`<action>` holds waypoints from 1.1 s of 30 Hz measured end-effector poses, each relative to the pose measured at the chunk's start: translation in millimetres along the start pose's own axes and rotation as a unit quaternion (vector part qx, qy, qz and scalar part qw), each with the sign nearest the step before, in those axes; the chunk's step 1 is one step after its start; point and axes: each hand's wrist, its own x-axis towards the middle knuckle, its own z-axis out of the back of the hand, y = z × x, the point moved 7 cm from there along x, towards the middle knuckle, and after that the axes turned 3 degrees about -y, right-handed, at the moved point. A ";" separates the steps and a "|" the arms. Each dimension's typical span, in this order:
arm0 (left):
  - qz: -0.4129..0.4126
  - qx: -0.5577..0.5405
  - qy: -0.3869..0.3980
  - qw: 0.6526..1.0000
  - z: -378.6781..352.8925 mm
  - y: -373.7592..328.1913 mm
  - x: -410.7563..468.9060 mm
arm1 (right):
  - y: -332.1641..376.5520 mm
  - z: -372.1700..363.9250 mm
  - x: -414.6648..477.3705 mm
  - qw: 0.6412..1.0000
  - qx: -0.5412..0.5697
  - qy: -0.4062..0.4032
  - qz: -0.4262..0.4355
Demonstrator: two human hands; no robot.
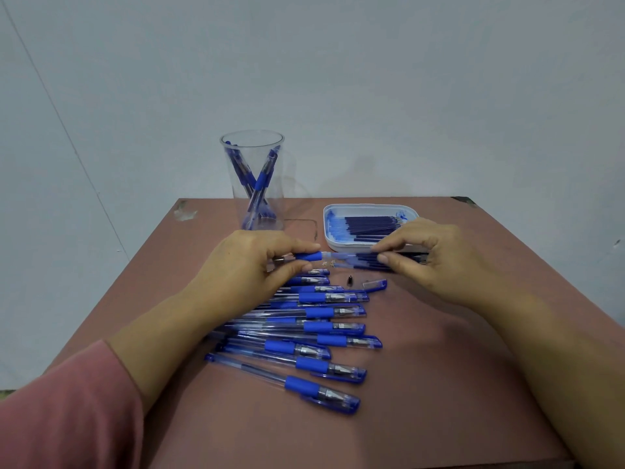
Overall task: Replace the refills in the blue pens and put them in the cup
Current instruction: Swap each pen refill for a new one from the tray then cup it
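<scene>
**Refill meeting the barrel**

Left hand [250, 262] is gripping the open pen barrel [309, 256] by its blue sleeve, near the cup [253, 184]. Right hand [433, 255] is pinching the refill [367, 257] at its mouth. Best keeping both in line, sliding straight, no bending.

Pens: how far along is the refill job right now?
Done: a few pens stand in the cup. In hand: the left hand holds an open pen barrel, the right hand pinches a refill at its mouth; its tip and cap lie on the table. Left: about a dozen capped pens in the row, plus this one.
</scene>
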 end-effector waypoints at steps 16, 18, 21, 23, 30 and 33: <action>0.008 0.001 -0.009 1.000 4.0 2.3 1.0 | -32.4 -21.9 7.6 0.984 -0.167 0.065 0.022; 0.005 0.002 -0.008 1.000 3.9 1.7 0.9 | -34.3 -22.2 8.6 0.982 -0.178 0.064 0.013; 0.003 0.001 -0.008 1.000 4.0 1.7 0.9 | -35.8 -23.1 8.6 0.981 -0.181 0.062 0.008; 0.003 0.002 -0.007 1.000 3.8 2.2 1.0 | -35.3 -21.2 8.3 0.983 -0.176 0.055 0.006; 0.003 -0.002 -0.012 1.000 3.5 3.1 1.3 | -37.4 -1.5 33.2 0.986 -0.162 0.037 -0.003; 0.005 -0.011 -0.013 1.000 4.3 3.5 0.6 | -47.9 -3.6 46.4 0.981 -0.168 0.091 -0.042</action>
